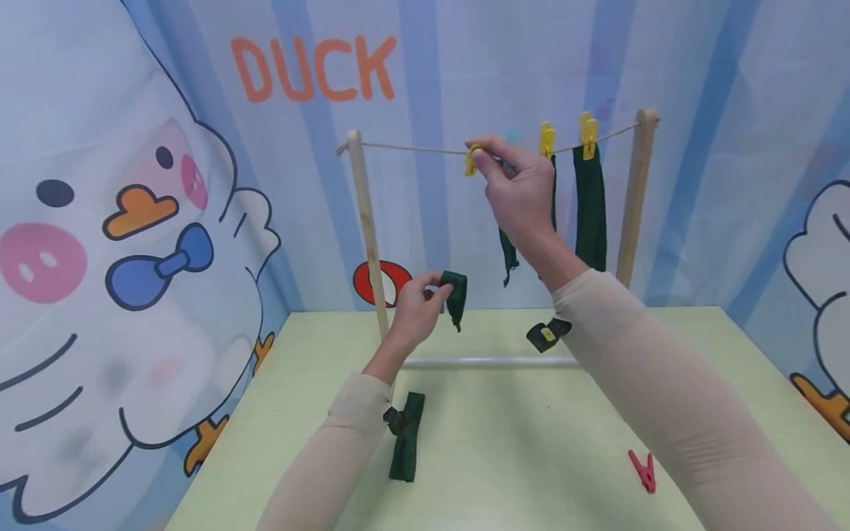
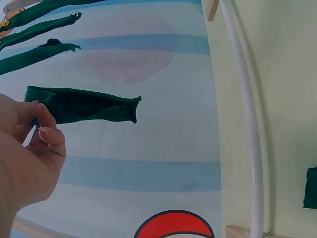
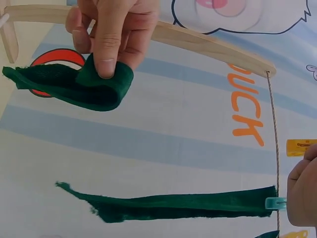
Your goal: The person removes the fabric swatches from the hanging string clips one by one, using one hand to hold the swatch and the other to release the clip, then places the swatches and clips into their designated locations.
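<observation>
- Blue-striped curtain backs a pale green table, a cartoon duck filling the left of the frame.
- Left of center, a wooden post carries one end of a string.
- Near bottom center, a green cloth lies on the table.
- At center, the left hand pinches a folded green strip between thumb and fingers, above the table.
- At upper center, the right hand, fingertips nearly together, pinches a yellow peg beside the string.
- Just right, hanging strips dangle from the string, one under a light-blue peg.
- At lower right, a red peg rests on the table.
</observation>
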The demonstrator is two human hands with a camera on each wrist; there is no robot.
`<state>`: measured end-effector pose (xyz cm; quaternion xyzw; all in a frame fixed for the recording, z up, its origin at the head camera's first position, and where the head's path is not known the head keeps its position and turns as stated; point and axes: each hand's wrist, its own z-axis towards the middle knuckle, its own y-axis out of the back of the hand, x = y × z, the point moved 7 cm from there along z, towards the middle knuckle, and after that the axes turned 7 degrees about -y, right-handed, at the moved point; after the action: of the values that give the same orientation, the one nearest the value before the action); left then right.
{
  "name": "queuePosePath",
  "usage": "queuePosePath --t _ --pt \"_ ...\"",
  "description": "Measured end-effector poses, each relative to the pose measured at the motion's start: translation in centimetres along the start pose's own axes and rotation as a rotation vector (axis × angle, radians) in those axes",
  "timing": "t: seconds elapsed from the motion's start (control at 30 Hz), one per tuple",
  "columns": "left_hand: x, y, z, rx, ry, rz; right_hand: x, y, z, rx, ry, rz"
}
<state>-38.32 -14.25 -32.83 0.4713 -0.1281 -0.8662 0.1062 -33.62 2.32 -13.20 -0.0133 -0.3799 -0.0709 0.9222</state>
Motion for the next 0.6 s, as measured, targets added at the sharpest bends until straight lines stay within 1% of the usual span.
queuePosePath --t 0.27,0.5,0.6 --pt "0.1 -0.1 -0.6 0.007 0.009 -0.028 -1.3 0.8 -1.4 0.043 -0.013 0.023" --pt "-0.1 0.0 -1.1 0.002 -0.001 -0.047 -5.2 1.7 -1.5 0.088 -0.018 0.059" --pt "-0.1 0.1 -1.3 -0.003 0.007 -0.063 -6.2 2.4 -2.1 0.108 -0.035 0.055"
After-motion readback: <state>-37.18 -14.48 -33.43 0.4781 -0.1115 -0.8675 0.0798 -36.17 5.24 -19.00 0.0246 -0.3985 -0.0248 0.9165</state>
